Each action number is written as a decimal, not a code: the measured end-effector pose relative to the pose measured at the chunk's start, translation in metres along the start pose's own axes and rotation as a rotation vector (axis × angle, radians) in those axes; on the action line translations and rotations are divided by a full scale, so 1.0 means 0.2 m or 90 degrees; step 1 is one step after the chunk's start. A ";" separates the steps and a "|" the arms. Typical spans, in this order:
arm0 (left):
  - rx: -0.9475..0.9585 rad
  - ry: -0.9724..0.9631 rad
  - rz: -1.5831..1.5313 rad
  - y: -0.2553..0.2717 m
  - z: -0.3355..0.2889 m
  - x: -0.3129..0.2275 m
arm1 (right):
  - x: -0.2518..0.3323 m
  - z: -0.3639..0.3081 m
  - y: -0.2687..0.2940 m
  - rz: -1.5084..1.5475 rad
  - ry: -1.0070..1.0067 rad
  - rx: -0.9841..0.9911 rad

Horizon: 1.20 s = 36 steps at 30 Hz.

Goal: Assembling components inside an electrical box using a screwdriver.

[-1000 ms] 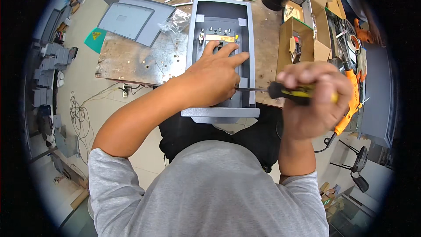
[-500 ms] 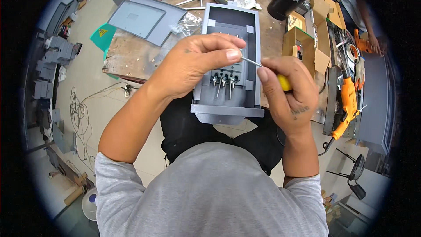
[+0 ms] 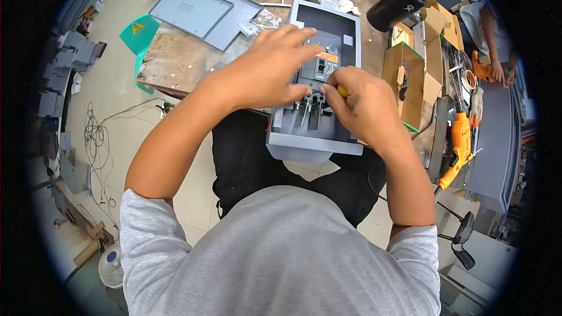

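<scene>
A grey metal enclosure (image 3: 316,142) lies open at the near edge of the wooden bench, above my lap. Mounted inside it is a circuit breaker (image 3: 321,69) with a black toggle and an orange label; bolts and metal strips (image 3: 305,108) show at its near end. My left hand (image 3: 263,67) is over the enclosure's left side, fingers spread, its thumb beside the terminals. In my right hand (image 3: 369,105), closed over the breaker's near right side, is a screwdriver (image 3: 342,90). Only a bit of its yellow handle shows; its tip is hidden.
A grey cover with a pale window (image 3: 193,14) lies at the back left. Right of the enclosure stand a black bottle (image 3: 398,6) and open cardboard boxes (image 3: 403,82). An orange power tool (image 3: 461,146) hangs farther right. Another person's arm (image 3: 490,47) is at the far right.
My left hand has let go of the screwdriver's shaft and spread its fingers. The right hand has brought the screwdriver down to the breaker's near end.
</scene>
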<state>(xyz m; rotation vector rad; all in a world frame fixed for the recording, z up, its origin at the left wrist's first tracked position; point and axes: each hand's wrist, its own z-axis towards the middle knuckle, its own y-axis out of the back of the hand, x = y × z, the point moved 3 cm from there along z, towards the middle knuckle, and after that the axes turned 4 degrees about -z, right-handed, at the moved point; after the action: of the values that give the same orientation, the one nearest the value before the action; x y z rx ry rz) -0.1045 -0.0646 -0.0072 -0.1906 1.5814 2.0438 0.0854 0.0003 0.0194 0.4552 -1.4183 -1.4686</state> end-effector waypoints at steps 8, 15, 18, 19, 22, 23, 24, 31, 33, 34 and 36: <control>0.137 0.038 0.087 -0.04 0.06 -0.03 | 0.02 0.04 -0.03 -0.105 0.010 0.054; 0.254 0.074 0.087 -0.03 0.14 0.03 | 0.07 0.16 -0.09 -0.139 0.076 0.073; 0.211 0.050 0.093 -0.06 0.12 0.09 | 0.05 0.11 -0.11 -0.147 0.086 0.069; 0.213 0.047 0.093 -0.07 0.12 0.11 | 0.04 0.11 -0.13 -0.147 0.083 0.067; 0.215 0.025 0.095 -0.06 0.13 0.12 | 0.00 0.14 -0.16 -0.151 0.057 0.083; 0.224 0.031 0.103 -0.04 0.13 0.13 | 0.01 0.16 -0.19 -0.172 0.059 0.122; 0.233 0.037 0.111 -0.03 0.12 0.14 | 0.01 0.17 -0.20 -0.192 0.059 0.160; 0.205 0.018 0.071 0.03 0.12 0.16 | -0.04 0.14 0.23 0.071 -0.048 -0.187; 0.226 0.020 0.126 0.05 0.11 0.15 | 0.05 0.14 0.32 0.125 -0.065 -0.175; 0.241 0.023 0.178 0.05 0.11 0.15 | 0.06 0.13 0.30 0.130 -0.068 -0.176; 0.253 0.024 0.185 0.04 0.13 0.16 | 0.07 0.12 0.26 -0.021 0.032 -0.157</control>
<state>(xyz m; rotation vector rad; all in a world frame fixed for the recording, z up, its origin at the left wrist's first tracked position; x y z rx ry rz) -0.1291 -0.0313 -0.0067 0.1571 2.1007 1.8834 0.0804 0.0108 0.0767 0.3591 -1.1764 -1.6236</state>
